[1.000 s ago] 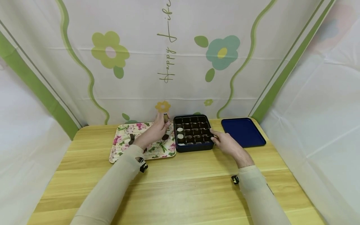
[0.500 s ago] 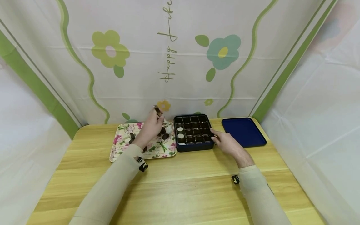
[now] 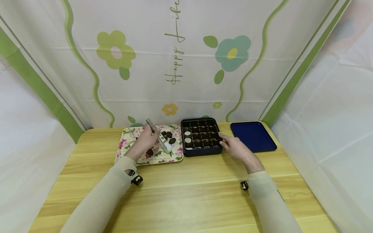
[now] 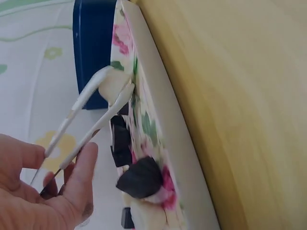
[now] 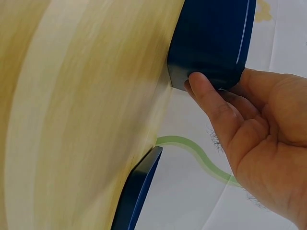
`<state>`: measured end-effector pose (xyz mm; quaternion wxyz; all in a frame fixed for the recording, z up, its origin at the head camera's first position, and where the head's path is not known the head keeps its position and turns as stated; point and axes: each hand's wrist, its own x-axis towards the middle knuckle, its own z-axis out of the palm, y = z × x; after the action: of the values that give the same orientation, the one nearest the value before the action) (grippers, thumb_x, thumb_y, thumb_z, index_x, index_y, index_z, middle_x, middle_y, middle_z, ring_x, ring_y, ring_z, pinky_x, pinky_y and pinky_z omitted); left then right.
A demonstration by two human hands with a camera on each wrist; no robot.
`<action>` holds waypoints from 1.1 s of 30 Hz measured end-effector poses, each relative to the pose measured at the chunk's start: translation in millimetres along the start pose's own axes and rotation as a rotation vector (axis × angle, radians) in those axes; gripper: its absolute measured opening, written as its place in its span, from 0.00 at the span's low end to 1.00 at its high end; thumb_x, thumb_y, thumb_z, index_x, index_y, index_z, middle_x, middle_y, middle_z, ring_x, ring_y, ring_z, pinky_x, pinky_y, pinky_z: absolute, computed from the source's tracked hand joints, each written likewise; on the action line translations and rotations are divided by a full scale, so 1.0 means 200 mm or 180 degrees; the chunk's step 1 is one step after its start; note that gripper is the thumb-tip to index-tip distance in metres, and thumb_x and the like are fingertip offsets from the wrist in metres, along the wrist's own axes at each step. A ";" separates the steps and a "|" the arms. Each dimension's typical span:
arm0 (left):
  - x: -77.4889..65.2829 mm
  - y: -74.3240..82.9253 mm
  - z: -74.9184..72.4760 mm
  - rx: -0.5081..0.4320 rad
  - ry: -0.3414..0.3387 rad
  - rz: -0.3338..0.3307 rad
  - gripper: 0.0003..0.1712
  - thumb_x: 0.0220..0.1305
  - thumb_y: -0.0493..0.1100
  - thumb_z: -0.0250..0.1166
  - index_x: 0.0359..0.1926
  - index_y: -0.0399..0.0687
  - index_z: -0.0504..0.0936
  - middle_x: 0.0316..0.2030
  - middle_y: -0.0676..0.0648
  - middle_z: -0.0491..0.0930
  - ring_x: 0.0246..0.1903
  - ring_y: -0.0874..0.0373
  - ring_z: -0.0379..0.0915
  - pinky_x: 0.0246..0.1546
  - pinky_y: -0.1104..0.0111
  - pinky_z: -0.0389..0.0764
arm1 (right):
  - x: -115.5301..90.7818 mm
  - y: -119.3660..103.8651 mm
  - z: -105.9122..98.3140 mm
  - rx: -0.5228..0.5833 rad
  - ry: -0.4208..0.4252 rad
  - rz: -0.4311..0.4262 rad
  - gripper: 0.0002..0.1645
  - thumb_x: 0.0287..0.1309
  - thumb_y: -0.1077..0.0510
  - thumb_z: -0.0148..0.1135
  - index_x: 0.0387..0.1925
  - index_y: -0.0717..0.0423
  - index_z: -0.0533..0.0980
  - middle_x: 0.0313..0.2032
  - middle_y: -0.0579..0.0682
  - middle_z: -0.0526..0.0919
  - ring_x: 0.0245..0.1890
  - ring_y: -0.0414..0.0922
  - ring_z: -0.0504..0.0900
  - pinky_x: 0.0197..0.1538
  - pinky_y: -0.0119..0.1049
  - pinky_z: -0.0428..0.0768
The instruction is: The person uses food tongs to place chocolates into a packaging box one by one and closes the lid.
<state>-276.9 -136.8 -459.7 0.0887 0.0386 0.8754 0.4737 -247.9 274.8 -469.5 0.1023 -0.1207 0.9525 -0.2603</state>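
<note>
My left hand holds a pair of tongs over the floral tray. Between the white tips of the tongs sits a pale, rounded chocolate, low over the tray's right part. Several dark chocolates lie close by on the tray; others are partly hidden by the hand. To the right stands a dark blue box with a divided insert, white pieces in its left column. My right hand grips the box's right side, thumb and fingers against the wall.
A flat blue lid lies on the wooden table right of the box. Behind everything hangs a white curtain with printed flowers, and more white cloth closes off both sides.
My left hand has moved left and toward me, swinging the tongs from upright to slanted, their tips now on a pale chocolate. The right hand stays at the box.
</note>
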 end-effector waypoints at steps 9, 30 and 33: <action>-0.06 0.01 -0.06 0.0290 0.0085 0.0451 0.32 0.86 0.56 0.43 0.74 0.39 0.47 0.47 0.36 0.71 0.38 0.43 0.78 0.41 0.54 0.86 | 0.00 0.00 0.00 0.0026 -0.0018 0.0004 0.33 0.83 0.51 0.50 0.83 0.46 0.57 0.15 0.42 0.66 0.12 0.40 0.60 0.23 0.35 0.72; -0.15 0.10 0.18 0.1735 0.0278 0.1477 0.16 0.86 0.51 0.48 0.52 0.40 0.66 0.44 0.42 0.72 0.41 0.51 0.74 0.41 0.62 0.83 | 0.00 0.00 -0.01 0.0036 -0.0015 -0.0010 0.34 0.83 0.51 0.50 0.83 0.47 0.56 0.15 0.43 0.67 0.11 0.40 0.60 0.20 0.35 0.70; -0.14 0.14 0.16 0.1526 0.0228 0.1361 0.17 0.86 0.51 0.46 0.57 0.39 0.63 0.46 0.40 0.73 0.41 0.49 0.76 0.39 0.61 0.85 | -0.01 0.00 0.00 0.0045 -0.0028 -0.0002 0.34 0.84 0.51 0.50 0.83 0.47 0.56 0.15 0.43 0.66 0.11 0.40 0.60 0.20 0.35 0.70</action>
<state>-243.9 -100.4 -450.1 -0.0553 0.2248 0.9366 0.2629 -247.0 276.2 -468.8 0.1073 -0.1215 0.9501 -0.2666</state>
